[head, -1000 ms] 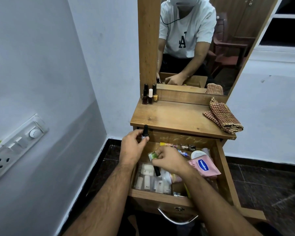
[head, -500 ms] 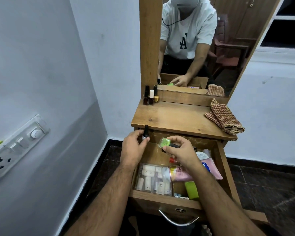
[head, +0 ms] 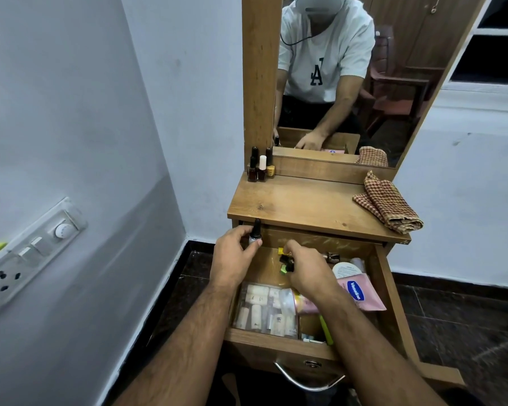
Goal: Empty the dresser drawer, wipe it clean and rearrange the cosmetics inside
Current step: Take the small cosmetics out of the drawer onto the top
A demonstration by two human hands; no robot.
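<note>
While the wooden dresser drawer (head: 384,291) stands pulled out at 6 o'clock below the brown wooden dresser top (head: 302,205), its contents read as follows. Dresser top: bare across its middle, front edge overhanging the drawer's back. Folded red-and-tan checked cloth (head: 389,202): at 3 o'clock on the top, one corner overhanging the right edge. Pink Vaseline tube (head: 361,294): lying flat at 3 o'clock in the drawer, against the right wall. Clear plastic case of pale small items (head: 263,310): at 7 o'clock in the drawer, touching the front and left walls. Left hand (head: 232,259): at 10 o'clock over the drawer's back left corner, fingers and thumb curled round a small dark-capped bottle (head: 255,235) held upright just under the top's front edge. Right hand (head: 307,272): at 12 o'clock over the drawer's middle, fingers curled round a small green bottle with a black cap (head: 286,264); bare drawer floor shows between the two hands. Cluster of small nail polish bottles (head: 260,168): upright at 10 o'clock on the top, in the back left corner beside the mirror frame. Curved metal drawer handle (head: 305,382): at 6 o'clock on the front panel.
</note>
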